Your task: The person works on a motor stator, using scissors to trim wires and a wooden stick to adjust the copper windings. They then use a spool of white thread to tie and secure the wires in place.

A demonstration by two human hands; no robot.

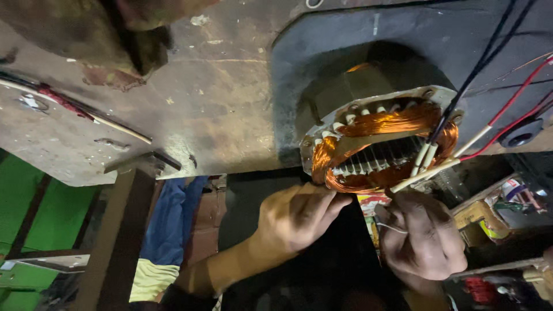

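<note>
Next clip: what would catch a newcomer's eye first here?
The bright copper windings of a motor stator at centre right, resting on a worn metal bench. Just below its edge, the left hand and right hand work at the coil, while red and black wires trail off upper right.

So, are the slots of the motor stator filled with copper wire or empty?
Filled: the stator has orange copper windings looped around its bore, with white insulation tabs between them. Both hands touch its lower edge.

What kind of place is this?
Probably a motor repair workshop: a round motor stator wound with shiny copper wire sits on a worn, stained metal workbench, trailing red and black lead wires.
</note>
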